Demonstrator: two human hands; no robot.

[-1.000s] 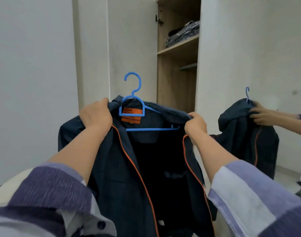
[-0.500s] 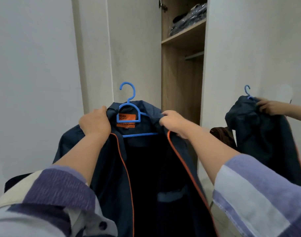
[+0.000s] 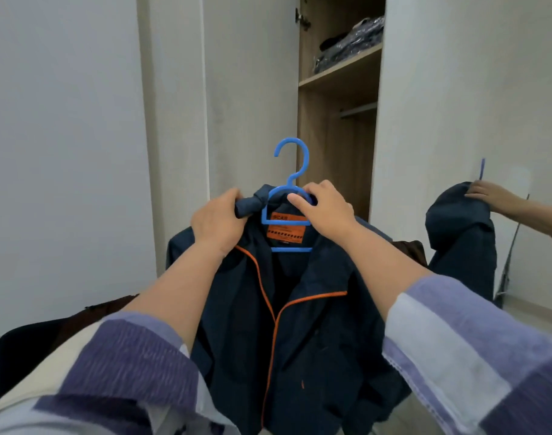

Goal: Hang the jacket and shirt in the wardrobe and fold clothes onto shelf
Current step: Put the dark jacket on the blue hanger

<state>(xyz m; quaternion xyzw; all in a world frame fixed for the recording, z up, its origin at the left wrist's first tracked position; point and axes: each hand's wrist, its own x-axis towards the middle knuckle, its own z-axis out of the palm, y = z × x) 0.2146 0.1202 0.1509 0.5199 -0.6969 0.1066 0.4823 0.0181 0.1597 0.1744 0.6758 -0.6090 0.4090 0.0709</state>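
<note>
Your left hand [image 3: 218, 222] grips a bunched fold of the navy jacket [image 3: 300, 324] at the collar, just left of the blue plastic hanger [image 3: 292, 196]. Fingers curl round the cloth. Your right hand [image 3: 326, 211] closes on the hanger's right shoulder arc, thumb laid across the front of the plastic, fingers wrapped behind.

Hanger: thin moulded plastic, round open hook standing upright above both hands, a curved inner loop, a straight crossbar below it. Orange woven label [image 3: 286, 232] with dark print sits inside the loop, sewn at the neck.

Jacket: smooth, matte woven shell, orange piping along the front edges, which meet below the hanger and run downward. It hangs in front of you, held in the air, outside the wardrobe [image 3: 337, 120].

Behind the hanger, the wardrobe's wood-grain interior stands open; a metal rail [image 3: 358, 109] crosses under a shelf [image 3: 340, 75]. Plastic-wrapped dark garments [image 3: 347, 47] lie on that shelf.

Right of the hanger, a glossy panel [image 3: 457, 89] mirrors the jacket and a hand. Striped purple-and-white sleeves [image 3: 457, 350] cover your forearms.
</note>
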